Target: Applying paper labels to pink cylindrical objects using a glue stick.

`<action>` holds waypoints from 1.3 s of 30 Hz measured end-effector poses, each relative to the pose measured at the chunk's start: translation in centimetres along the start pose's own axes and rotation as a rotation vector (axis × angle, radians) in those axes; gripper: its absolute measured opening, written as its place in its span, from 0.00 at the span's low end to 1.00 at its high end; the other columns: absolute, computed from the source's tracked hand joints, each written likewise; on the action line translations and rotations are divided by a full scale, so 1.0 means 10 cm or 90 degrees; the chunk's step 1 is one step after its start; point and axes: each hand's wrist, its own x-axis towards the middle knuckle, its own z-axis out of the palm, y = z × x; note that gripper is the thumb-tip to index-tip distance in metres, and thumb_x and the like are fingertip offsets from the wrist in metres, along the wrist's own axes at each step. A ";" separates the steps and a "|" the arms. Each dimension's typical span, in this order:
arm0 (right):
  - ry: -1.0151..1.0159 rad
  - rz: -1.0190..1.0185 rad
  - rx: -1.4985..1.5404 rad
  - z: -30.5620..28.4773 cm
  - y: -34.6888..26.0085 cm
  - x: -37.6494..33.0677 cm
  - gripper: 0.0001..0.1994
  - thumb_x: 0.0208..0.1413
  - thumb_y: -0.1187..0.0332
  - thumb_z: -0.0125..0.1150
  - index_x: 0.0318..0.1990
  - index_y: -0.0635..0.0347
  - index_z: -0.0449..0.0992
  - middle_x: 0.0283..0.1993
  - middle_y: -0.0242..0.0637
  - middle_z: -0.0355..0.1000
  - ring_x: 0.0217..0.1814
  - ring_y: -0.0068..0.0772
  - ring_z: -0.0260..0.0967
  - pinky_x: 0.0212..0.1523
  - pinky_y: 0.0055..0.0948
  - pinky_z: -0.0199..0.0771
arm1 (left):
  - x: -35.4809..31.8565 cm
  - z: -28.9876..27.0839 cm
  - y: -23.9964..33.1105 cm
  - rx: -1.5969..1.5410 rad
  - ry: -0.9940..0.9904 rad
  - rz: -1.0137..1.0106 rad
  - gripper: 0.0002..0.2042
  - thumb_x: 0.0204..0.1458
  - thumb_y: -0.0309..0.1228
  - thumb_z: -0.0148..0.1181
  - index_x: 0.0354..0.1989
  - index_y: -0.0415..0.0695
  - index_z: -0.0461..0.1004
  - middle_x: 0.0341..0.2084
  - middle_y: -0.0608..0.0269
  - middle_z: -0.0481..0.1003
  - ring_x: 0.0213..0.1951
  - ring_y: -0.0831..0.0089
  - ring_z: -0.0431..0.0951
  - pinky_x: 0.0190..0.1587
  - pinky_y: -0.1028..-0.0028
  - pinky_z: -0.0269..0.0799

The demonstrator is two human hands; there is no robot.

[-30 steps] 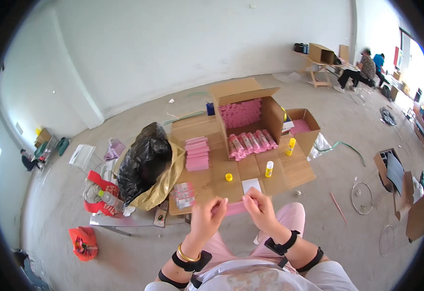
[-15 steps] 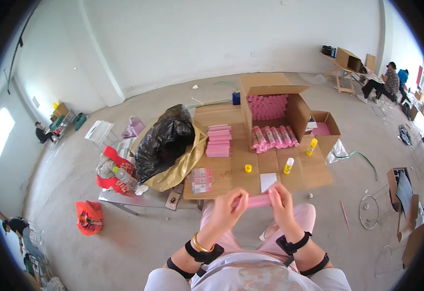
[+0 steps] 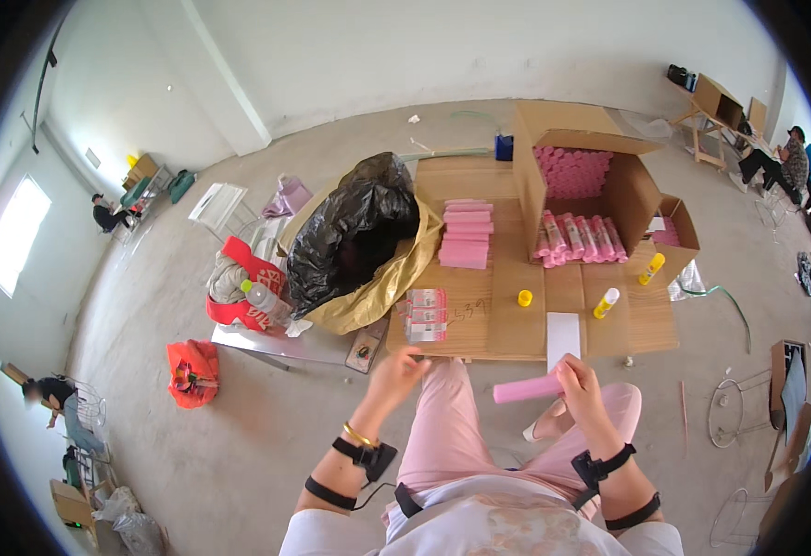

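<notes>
My right hand (image 3: pixel 580 385) is closed round one end of a plain pink roll (image 3: pixel 526 389), held over my lap in front of the table edge. The roll's other end points left and is free. My left hand (image 3: pixel 396 378) is apart from it, fingers loosely stretched toward the table's front edge, holding nothing I can see. Just beyond that hand lie pink-and-white printed labels (image 3: pixel 427 315). Near my right hand a white card (image 3: pixel 563 339) lies at the table edge. Farther back are an uncapped glue stick (image 3: pixel 607 303), a yellow cap (image 3: pixel 525 297) and another yellow glue stick (image 3: pixel 651 269).
Plain pink rolls (image 3: pixel 467 234) are stacked mid-table. Labelled pink rolls (image 3: pixel 577 238) lie before an open carton (image 3: pixel 635 199) filled with more. A black-lined gold bag (image 3: pixel 354 241) stands left, beside a red bag and bottle (image 3: pixel 266 298). Other people sit far off.
My left hand has let go of the pink roll and moved left toward the labels. My right hand keeps the roll, now tilted, its left end free. The view has shifted.
</notes>
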 end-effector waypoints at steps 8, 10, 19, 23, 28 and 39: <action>-0.009 0.107 0.042 0.06 0.30 0.22 0.13 0.61 0.62 0.47 0.25 0.57 0.68 0.21 0.22 0.58 0.24 0.12 0.52 0.21 0.18 0.51 | 0.58 -0.14 -1.50 0.316 0.130 -0.251 0.34 0.36 0.46 0.69 0.50 0.38 0.65 0.50 0.49 0.63 0.53 0.50 0.62 0.55 0.59 0.61; -0.010 0.116 0.032 0.08 0.36 0.28 0.13 0.61 0.62 0.47 0.25 0.57 0.68 0.21 0.22 0.58 0.24 0.12 0.52 0.21 0.18 0.51 | 0.67 -0.08 -1.58 0.307 0.119 -0.258 0.36 0.34 0.46 0.70 0.51 0.38 0.64 0.51 0.48 0.62 0.54 0.49 0.61 0.55 0.59 0.60; -0.007 0.159 -0.002 0.17 0.41 0.43 0.14 0.61 0.62 0.48 0.25 0.58 0.68 0.21 0.22 0.59 0.24 0.13 0.53 0.23 0.17 0.52 | 0.80 0.03 -1.73 0.314 0.201 -0.174 0.42 0.30 0.46 0.73 0.54 0.36 0.61 0.52 0.46 0.62 0.55 0.48 0.61 0.55 0.55 0.58; -0.012 0.163 0.005 0.15 0.45 0.42 0.14 0.61 0.62 0.47 0.25 0.58 0.68 0.21 0.22 0.60 0.25 0.13 0.54 0.23 0.18 0.53 | 0.78 -0.01 -1.72 0.298 0.210 -0.152 0.39 0.31 0.45 0.72 0.51 0.36 0.64 0.51 0.45 0.64 0.54 0.48 0.62 0.55 0.57 0.58; 0.005 0.155 0.023 0.06 0.39 0.37 0.14 0.61 0.63 0.48 0.25 0.59 0.68 0.21 0.23 0.60 0.25 0.13 0.54 0.25 0.18 0.54 | 0.45 -0.17 -1.70 0.270 0.187 -0.230 0.31 0.37 0.44 0.70 0.46 0.37 0.69 0.47 0.50 0.68 0.49 0.57 0.68 0.49 0.61 0.67; -0.004 0.138 0.081 0.11 0.40 0.28 0.14 0.62 0.63 0.47 0.24 0.58 0.67 0.20 0.23 0.60 0.21 0.12 0.53 0.20 0.16 0.51 | -0.80 -0.38 -1.13 -1.107 -0.170 -0.135 0.53 0.32 0.66 0.64 0.61 0.38 0.54 0.50 0.58 0.65 0.49 0.65 0.67 0.49 0.60 0.65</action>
